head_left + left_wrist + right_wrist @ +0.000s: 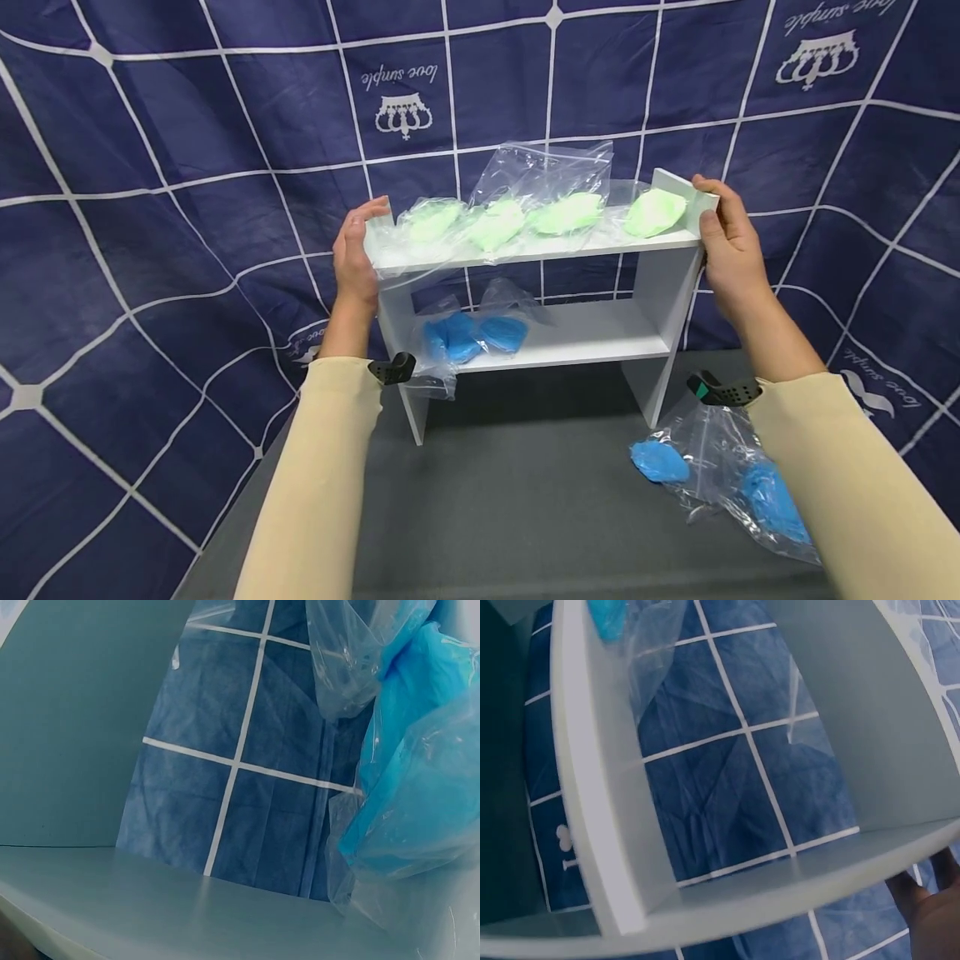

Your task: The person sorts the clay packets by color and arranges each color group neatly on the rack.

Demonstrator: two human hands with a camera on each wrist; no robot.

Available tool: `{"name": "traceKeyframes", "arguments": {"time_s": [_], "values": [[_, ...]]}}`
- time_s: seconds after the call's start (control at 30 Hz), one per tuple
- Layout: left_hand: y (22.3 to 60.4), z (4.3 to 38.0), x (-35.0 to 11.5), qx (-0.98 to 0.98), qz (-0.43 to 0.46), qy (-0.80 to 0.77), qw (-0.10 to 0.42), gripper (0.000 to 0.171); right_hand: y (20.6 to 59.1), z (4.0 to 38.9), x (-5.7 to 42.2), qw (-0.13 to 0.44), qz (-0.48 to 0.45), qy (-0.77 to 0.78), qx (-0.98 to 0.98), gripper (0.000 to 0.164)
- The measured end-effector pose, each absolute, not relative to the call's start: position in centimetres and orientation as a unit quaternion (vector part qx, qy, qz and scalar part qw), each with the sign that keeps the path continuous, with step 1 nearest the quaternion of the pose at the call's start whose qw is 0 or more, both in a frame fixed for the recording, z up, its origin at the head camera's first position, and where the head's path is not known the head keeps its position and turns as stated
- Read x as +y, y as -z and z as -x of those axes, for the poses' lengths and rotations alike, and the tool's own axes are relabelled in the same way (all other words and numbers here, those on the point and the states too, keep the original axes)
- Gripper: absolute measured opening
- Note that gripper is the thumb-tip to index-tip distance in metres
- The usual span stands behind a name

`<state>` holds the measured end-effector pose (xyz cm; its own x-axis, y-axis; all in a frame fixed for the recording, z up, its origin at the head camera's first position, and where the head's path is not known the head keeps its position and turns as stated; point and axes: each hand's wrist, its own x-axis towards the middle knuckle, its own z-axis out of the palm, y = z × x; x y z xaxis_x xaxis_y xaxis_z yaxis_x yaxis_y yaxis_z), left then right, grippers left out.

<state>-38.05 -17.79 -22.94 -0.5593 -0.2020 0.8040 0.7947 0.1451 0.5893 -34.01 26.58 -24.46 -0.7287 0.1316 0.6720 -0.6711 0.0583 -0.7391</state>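
Observation:
A small white two-tier shelf (600,332) stands between my hands. At its upper left end my left hand (356,258) holds the side panel, fingertips over its top edge. My right hand (731,246) grips the upper right side panel, thumb in front and fingers behind; part of it shows at the lower right of the right wrist view. Several clear bags with pale green contents (567,213) lie along the top tier. On the left of the lower tier sit clear bags with blue contents (502,333), also seen in the left wrist view as a blue bundle (420,735).
More clear bags with blue contents (772,500) lie on the dark grey tabletop (510,500), right of the shelf and partly behind my right sleeve. A navy cloth (225,108) with white grid lines hangs behind and at both sides.

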Motion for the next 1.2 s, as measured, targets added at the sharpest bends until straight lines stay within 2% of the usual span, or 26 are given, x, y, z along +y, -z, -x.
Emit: {"name": "traceKeyframes", "arguments": {"time_s": [0.23, 0.47, 0.77, 1.0, 1.2], "values": [[22.9, 37.9, -17.6, -0.624, 0.231, 0.625, 0.408, 0.054, 25.8, 31.3, 28.1, 0.255, -0.182, -0.628, -0.712, 0.050], [23.1, 38.3, -17.6, -0.608, 0.249, 0.629, 0.416, 0.047, 30.3, 29.0, 29.9, 0.277, -0.218, -0.532, -0.770, 0.046], [23.2, 38.3, -17.4, -0.609, 0.258, 0.619, 0.424, 0.072, 36.9, 24.5, 32.4, 0.243, -0.171, -0.414, -0.861, 0.053], [23.2, 38.3, -17.5, -0.605, 0.257, 0.622, 0.425, 0.075, 41.0, 21.7, 35.9, 0.198, -0.191, -0.379, -0.883, 0.077], [23.2, 38.3, -17.4, -0.614, 0.258, 0.613, 0.424, 0.062, 45.6, 20.1, 38.8, 0.176, -0.220, -0.355, -0.891, 0.107]]}}
